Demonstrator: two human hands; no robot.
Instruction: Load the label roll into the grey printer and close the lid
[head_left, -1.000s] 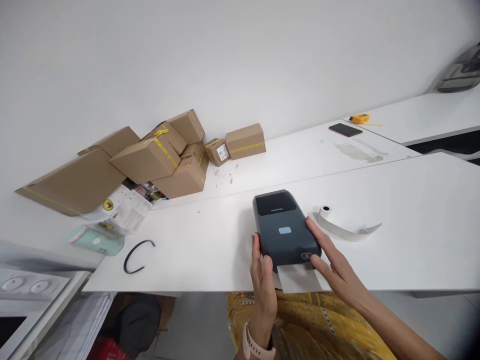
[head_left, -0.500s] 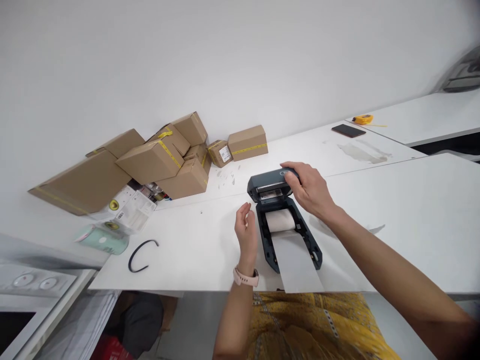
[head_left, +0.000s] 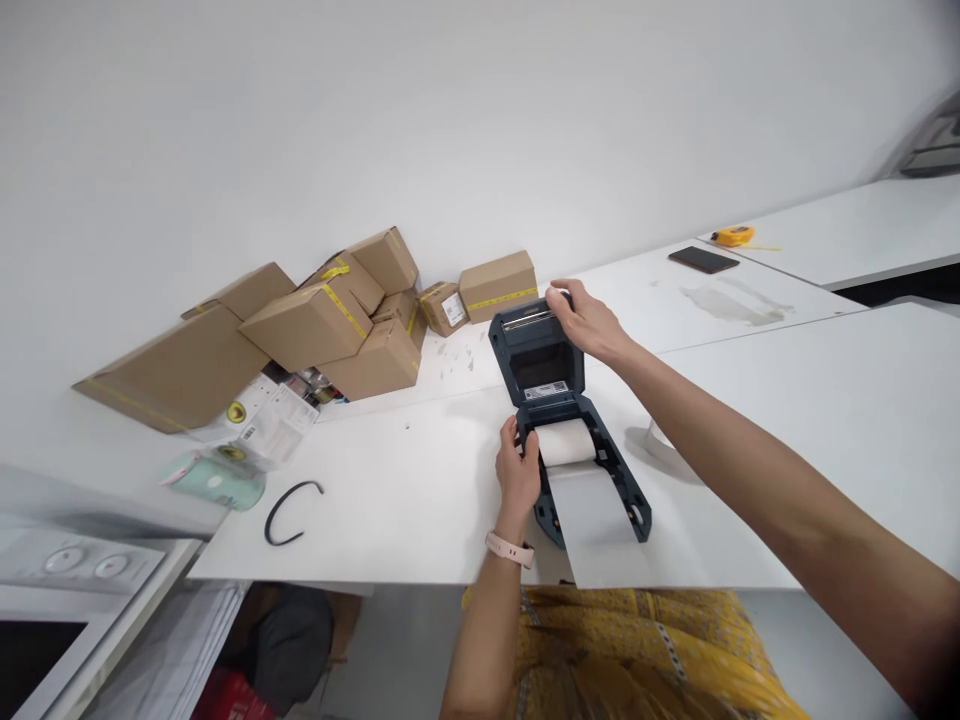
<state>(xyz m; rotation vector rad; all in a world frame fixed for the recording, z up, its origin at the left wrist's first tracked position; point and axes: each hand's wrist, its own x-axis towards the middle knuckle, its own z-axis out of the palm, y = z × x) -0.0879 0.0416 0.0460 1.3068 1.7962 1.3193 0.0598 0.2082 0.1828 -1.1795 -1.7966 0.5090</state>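
A dark label printer lies on the white table with its lid swung up and back. A white paper roll sits inside, and its paper strip runs out over the table's front edge. My right hand grips the top edge of the raised lid. My left hand, with a pink watch on the wrist, holds the left side of the printer base, fingers curled beside the roll.
Several cardboard boxes with yellow tape are piled at the back left against the wall. A mint-green roll and a black cable loop lie at the left. A phone and a yellow tape measure lie far right.
The printer lid was shut a second ago; my right hand has lifted it fully open. My left hand moved from the front of the printer to its left side by the roll.
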